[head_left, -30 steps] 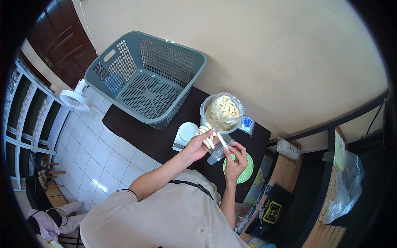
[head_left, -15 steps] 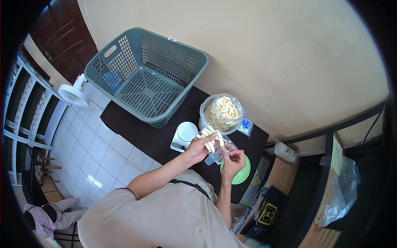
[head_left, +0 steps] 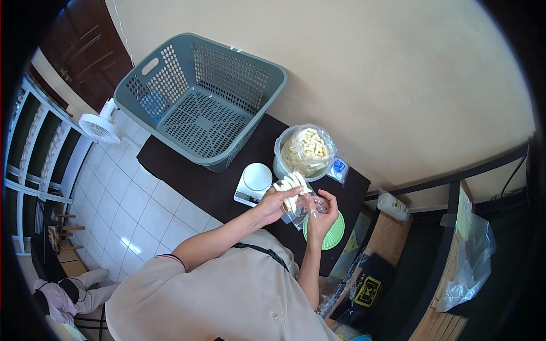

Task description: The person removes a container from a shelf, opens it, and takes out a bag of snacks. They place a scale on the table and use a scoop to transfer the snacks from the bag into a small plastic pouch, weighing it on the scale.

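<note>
My left hand (head_left: 275,206) is closed around a bunch of pale, stick-shaped food pieces (head_left: 291,183), which fan out above the thumb. Close beside it, my right hand (head_left: 322,217) pinches a clear plastic bag (head_left: 296,216) that spreads between both hands below the sticks. Whether any sticks are inside this bag is hard to see. Just beyond the hands stands a round plastic tub (head_left: 278,161), lined with a clear bag and holding many more of the same sticks (head_left: 311,149). A white kitchen scale (head_left: 257,178) sits left of the tub. Under my right hand lies a green lid (head_left: 333,234).
A large grey-green basket (head_left: 207,122) stands at the far left of the dark table (head_left: 199,190). A blue-and-white packet (head_left: 338,170) lies right of the tub. A white fan (head_left: 101,127) stands on the tiled floor. Shelving with a plastic bag (head_left: 469,261) is on the right.
My right hand has shifted slightly right and up, with its fingers more spread. The clear bag now stretches wider between the hands. My left hand still grips the sticks.
</note>
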